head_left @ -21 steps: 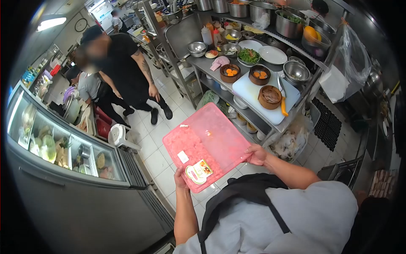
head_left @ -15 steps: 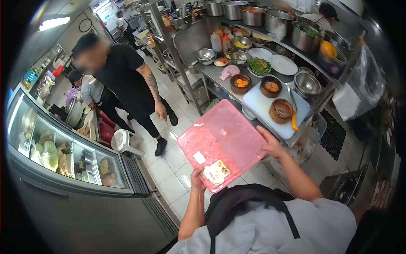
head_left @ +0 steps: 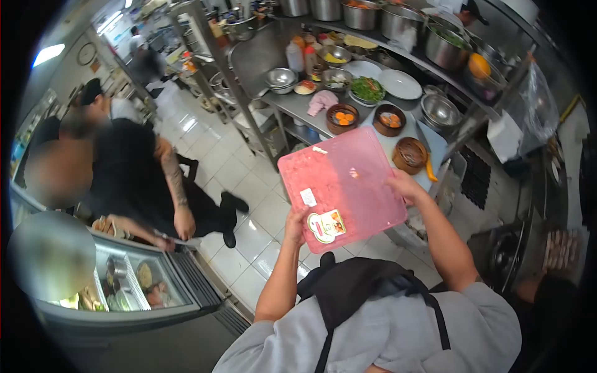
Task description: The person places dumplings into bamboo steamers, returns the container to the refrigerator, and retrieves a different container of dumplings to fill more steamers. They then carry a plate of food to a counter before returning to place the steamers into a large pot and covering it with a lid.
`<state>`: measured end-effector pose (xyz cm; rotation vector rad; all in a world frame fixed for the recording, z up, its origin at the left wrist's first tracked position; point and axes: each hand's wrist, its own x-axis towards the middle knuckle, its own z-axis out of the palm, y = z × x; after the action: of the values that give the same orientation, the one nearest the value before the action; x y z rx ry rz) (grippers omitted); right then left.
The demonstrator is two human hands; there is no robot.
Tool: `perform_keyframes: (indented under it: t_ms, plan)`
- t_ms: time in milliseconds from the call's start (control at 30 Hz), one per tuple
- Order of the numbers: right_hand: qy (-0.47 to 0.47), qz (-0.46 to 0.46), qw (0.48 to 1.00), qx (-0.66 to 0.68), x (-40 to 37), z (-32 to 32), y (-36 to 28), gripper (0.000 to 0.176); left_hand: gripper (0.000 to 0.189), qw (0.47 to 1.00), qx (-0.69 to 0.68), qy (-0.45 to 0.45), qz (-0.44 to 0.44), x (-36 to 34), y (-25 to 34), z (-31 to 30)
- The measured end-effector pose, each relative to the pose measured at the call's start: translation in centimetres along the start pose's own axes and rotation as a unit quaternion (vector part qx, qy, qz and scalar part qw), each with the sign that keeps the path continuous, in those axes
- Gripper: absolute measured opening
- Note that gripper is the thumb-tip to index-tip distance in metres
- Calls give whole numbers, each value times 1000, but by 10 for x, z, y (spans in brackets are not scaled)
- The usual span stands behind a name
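A large flat pink tray package (head_left: 367, 168) with a clear cover, a small white label and a larger printed label is held tilted in front of my body. My left hand (head_left: 296, 225) grips its lower left edge, close to the printed label. At the right edge, my right hand (head_left: 405, 186) holds the package, with the thumb side against the cover. Beyond it, three round brown containers stand by the white cutting board (head_left: 439, 149); two hold orange yolk-like rounds, and the third (head_left: 410, 155) looks brown inside. A knife with an orange handle (head_left: 430, 169) lies beside the third.
Bowls, white plates (head_left: 400, 84), greens (head_left: 367, 89) and squeeze bottles (head_left: 295, 57) stand on the steel counter, below a shelf of pots (head_left: 359, 16). A person in black (head_left: 137, 180) bends at the left by the glass-topped fridge (head_left: 177, 298). Other people are further back.
The person in black has moved left and closer, bending over the fridge. The view has shifted, and the package appears slightly turned and higher in my hands. Both hands still hold it.
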<state>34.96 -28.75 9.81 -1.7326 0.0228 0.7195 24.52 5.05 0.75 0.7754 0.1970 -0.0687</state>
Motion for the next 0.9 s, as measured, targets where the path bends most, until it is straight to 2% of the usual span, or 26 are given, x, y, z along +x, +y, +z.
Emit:
perform_keyframes:
  t_ms: [67, 100, 200, 233, 333, 433, 467, 567, 600, 633, 667, 733, 800, 900]
  plan:
    - [-48, -45, 984, 168, -13, -7, -5, 49, 47, 997, -41, -40, -55, 14, 3, -22]
    - [-104, -110, 963, 224, -11, -15, 7, 47, 47, 994, -65, -44, -72, 20, 4, -26]
    - [-44, -206, 966, 150, -11, 4, 37, 48, 47, 988, -93, -58, -106, 30, 11, -33]
    - [39, -228, 966, 118, -6, 16, 40, 51, 47, 988, -93, -68, -107, 37, 20, -31]
    - [9, -227, 932, 281, -20, 46, 35, 52, 44, 983, -67, -106, -133, 54, 49, -17]
    - [-127, -189, 876, 426, -11, 55, 65, 54, 43, 979, 66, -134, -139, 87, 96, 2]
    - [-106, -210, 869, 435, -16, 62, 66, 55, 43, 972, 111, -147, -144, 94, 112, 17]
    - [-69, -263, 840, 470, -32, 84, 49, 58, 57, 932, 318, -149, -88, 102, 164, 74]
    - [-71, -273, 828, 485, -37, 85, 42, 60, 63, 849, 507, -132, 65, 89, 175, 95]
    - [-73, -281, 815, 500, -40, 86, 41, 61, 68, 711, 662, -103, 211, 71, 181, 119]
    - [-59, -280, 810, 512, -42, 86, 44, 61, 74, 527, 774, -68, 343, 52, 184, 146]
    - [-33, -279, 795, 538, -40, 85, 48, 62, 84, 401, 841, -128, 340, -5, 178, 195]
    - [-39, -304, 786, 537, -51, 83, 31, 61, 83, 353, 824, -267, 354, -42, 156, 219]
    - [-62, -322, 781, 532, -62, 81, 16, 60, 79, 304, 793, -340, 405, -42, 122, 233]
